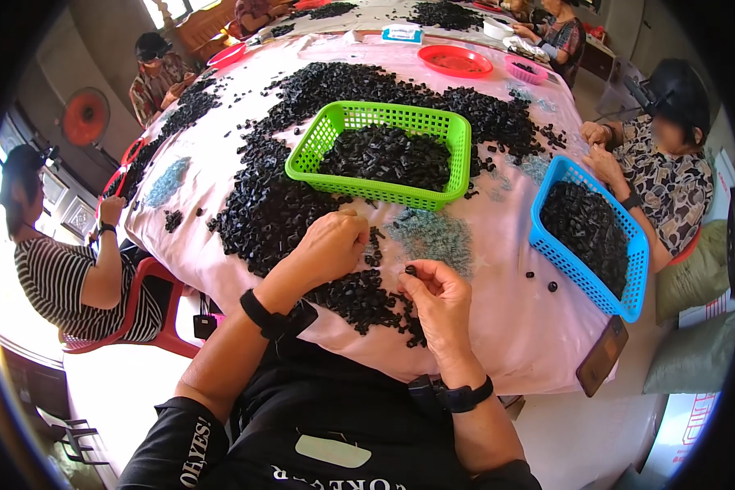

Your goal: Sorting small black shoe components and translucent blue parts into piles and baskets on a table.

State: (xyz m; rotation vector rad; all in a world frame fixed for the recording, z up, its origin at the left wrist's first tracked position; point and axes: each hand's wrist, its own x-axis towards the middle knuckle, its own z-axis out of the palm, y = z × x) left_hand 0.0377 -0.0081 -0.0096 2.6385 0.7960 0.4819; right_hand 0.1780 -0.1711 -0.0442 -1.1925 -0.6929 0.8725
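Observation:
My right hand (443, 304) pinches a small black cylindrical piece (410, 269) between thumb and fingers, over the near part of the table. Just left of it my left hand (328, 247) is closed, its fingers curled down; whatever they hold is hidden. Beneath and around both hands lie loose black pieces (355, 302) of the same sort. A heap of fine blue-grey bits (433, 237) spreads on the pink cloth beyond my right hand. Past my hands stands a green plastic basket (335, 190) filled with black pieces.
A blue basket (547, 245) of black pieces stands at the right, with a phone (603, 357) at the table's edge. A large black heap (261, 204) spreads left of the green basket. Red trays (455, 61) lie farther back. Several people sit around the table.

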